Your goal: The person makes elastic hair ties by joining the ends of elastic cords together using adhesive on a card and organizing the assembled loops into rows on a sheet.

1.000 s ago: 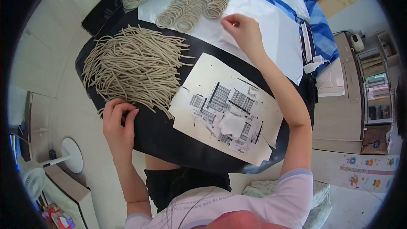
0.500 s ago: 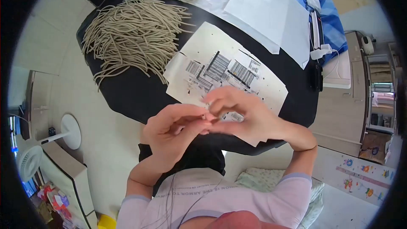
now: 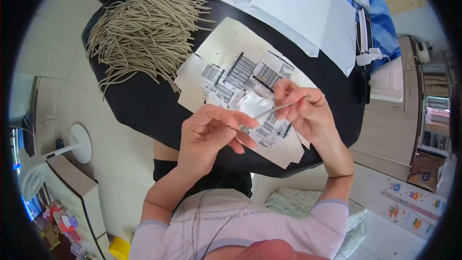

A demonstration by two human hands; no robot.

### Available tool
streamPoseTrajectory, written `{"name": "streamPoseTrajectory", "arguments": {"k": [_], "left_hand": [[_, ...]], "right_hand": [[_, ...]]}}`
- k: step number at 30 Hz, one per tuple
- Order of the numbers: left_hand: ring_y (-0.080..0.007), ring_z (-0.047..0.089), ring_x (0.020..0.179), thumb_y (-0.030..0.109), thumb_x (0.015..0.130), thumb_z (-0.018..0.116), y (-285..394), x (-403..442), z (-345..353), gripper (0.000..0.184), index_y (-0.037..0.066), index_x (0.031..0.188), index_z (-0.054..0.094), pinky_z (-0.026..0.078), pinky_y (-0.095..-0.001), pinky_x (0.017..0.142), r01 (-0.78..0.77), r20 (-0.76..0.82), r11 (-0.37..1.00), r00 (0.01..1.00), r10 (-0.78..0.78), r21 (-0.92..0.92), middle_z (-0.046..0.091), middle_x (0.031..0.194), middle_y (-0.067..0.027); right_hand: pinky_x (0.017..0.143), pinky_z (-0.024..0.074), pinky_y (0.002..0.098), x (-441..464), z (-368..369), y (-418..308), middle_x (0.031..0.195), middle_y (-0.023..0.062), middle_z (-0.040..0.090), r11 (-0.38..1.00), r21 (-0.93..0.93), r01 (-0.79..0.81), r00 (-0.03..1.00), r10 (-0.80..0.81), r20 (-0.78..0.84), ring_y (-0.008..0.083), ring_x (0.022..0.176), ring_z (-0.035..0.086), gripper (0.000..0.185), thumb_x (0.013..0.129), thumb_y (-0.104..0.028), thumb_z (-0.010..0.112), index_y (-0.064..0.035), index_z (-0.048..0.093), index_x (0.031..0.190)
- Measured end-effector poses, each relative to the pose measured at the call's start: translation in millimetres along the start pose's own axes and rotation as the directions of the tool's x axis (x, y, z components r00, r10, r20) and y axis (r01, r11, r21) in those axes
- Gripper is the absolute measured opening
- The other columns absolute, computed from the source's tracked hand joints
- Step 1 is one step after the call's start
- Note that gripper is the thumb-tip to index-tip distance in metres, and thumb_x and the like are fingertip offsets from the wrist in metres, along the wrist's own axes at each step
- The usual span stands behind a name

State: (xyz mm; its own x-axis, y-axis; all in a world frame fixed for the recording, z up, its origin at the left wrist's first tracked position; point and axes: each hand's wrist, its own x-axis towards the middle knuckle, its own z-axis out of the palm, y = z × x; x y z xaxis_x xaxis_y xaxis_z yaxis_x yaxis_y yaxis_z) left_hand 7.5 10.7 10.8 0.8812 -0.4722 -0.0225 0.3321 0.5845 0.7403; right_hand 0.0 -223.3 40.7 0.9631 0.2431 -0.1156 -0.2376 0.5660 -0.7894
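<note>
A cord is pinched by both the left hand and the right hand, spaced apart near the table's front edge; a cord pile is spread by its left edge.

Pale flooring is seen at left. At lower left, a white pedestal fan is noted beside a low cabinet. Wood-toned drawers are observed at right.
</note>
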Motion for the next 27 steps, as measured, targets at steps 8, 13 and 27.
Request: {"name": "streamPoseTrajectory", "arguments": {"k": [8, 13, 27], "left_hand": [[-0.0098, 0.069, 0.075, -0.002, 0.087, 0.069, -20.2, -4.9, 3.3, 0.017, -0.001, 0.103, 0.063, 0.053, -0.0205, 0.061, -0.234, -0.001, 0.765, 0.956, 0.292, 0.6, 0.072, 0.092, -0.0098], [-0.0105, 0.067, 0.072, -0.001, 0.084, 0.073, -18.8, -5.4, 4.0, 0.015, 0.0, 0.097, 0.067, 0.051, -0.0218, 0.063, -0.199, 0.013, 0.664, 0.962, 0.273, 0.721, 0.072, 0.09, -0.0081], [-0.0201, 0.068, 0.071, -0.002, 0.08, 0.074, -8.7, -1.5, 2.7, 0.019, 0.003, 0.098, 0.071, 0.053, -0.026, 0.063, -0.22, 0.102, 0.547, 0.966, 0.238, 0.808, 0.071, 0.087, -0.0116]], "right_hand": [[0.065, 0.0551, 0.0243, -7.9, 2.3, -3.9, 0.081, 0.0057, 0.069, 0.781, -0.601, -0.171, 0.972, 0.033, -0.233, 0.0117, 0.069, 0.066, 0.018, 0.082, 0.003, 0.074, 0.0019, 0.07, 0.099], [0.064, 0.0545, 0.0247, -9.6, 2.2, 1.5, 0.083, 0.0057, 0.069, 0.469, -0.882, 0.048, 0.987, -0.158, -0.031, 0.0123, 0.071, 0.067, 0.015, 0.081, 0.002, 0.075, 0.0001, 0.07, 0.095], [0.062, 0.0544, 0.0273, -9.3, 12.7, 0.8, 0.085, 0.0078, 0.064, 0.18, -0.974, 0.137, 0.973, -0.209, 0.098, 0.017, 0.072, 0.066, 0.017, 0.079, 0.004, 0.072, -0.0014, 0.067, 0.093]]}}
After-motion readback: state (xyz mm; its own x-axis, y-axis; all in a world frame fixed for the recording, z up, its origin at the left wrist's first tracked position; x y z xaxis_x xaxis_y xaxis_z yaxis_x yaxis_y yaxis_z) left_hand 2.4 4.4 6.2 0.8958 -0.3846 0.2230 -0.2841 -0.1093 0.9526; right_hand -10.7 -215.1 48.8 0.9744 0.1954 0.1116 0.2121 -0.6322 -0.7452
